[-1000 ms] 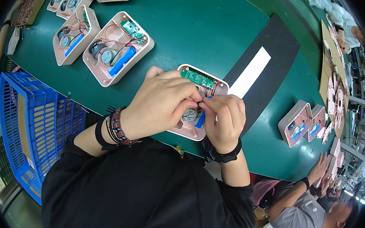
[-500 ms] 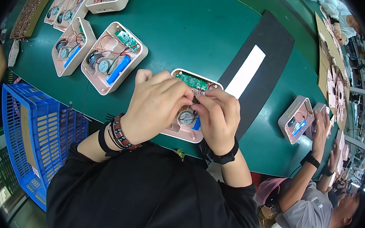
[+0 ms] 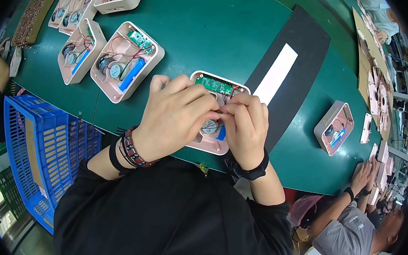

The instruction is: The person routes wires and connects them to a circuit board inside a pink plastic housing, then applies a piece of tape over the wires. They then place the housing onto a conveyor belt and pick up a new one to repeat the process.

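Note:
In front of me lies a pale pink plastic casing (image 3: 214, 150) with its inside facing up. A green circuit board (image 3: 213, 84) sits along its far wall, with red and dark wires at the board's right end. Below my fingers show part of a round grey speaker (image 3: 210, 126) and a blue battery (image 3: 221, 132). My left hand (image 3: 178, 113) and my right hand (image 3: 245, 126) meet over the middle of the casing, thumbs and fingertips pinched close together. Wires run toward the fingertips, but what they grip is hidden.
Several similar open casings (image 3: 127, 64) stand at the left, another (image 3: 333, 127) at the right. A white strip (image 3: 276, 74) lies on a black mat (image 3: 308, 49) on the green table (image 3: 198, 21). A blue crate (image 3: 37, 148) is at lower left. A co-worker (image 3: 349, 230) works at the right.
My hands stay over the casing, fingertips drawn closer together. At the right, the co-worker's hands have moved away from the casing there, toward the pink parts nearer that person.

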`<state>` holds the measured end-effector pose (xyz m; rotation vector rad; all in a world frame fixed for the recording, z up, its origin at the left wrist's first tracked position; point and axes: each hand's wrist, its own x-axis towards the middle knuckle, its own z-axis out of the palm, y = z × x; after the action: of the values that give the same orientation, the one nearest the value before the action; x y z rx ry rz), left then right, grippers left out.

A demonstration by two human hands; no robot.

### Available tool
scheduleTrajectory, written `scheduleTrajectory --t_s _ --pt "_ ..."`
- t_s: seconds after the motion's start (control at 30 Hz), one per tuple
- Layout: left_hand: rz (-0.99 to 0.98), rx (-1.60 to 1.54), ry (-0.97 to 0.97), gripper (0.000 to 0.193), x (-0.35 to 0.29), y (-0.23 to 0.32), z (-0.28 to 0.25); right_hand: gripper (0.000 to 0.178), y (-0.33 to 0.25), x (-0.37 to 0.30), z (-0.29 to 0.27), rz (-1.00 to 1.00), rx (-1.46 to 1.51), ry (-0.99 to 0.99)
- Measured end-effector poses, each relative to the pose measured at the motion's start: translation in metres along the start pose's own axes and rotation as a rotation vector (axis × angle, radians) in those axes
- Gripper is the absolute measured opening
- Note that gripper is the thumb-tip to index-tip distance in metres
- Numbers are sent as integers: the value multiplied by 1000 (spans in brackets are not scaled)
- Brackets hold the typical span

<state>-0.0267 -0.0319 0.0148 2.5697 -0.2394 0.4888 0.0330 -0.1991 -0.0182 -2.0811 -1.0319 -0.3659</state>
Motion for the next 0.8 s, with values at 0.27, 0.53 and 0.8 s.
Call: scheduleTrajectory --t_s 0.27,0.53,0.8 --pt "-75 -44 -68 6 4 -1 4 24 1 0 3 -76 -69 73" --pt "-66 9 -52 7 -2 -1 0 18 2 1 -2 -235 -209 12" --pt "-11 -14 -19 8 -6 -8 -2 14 3 1 -2 -245 -193 -15"
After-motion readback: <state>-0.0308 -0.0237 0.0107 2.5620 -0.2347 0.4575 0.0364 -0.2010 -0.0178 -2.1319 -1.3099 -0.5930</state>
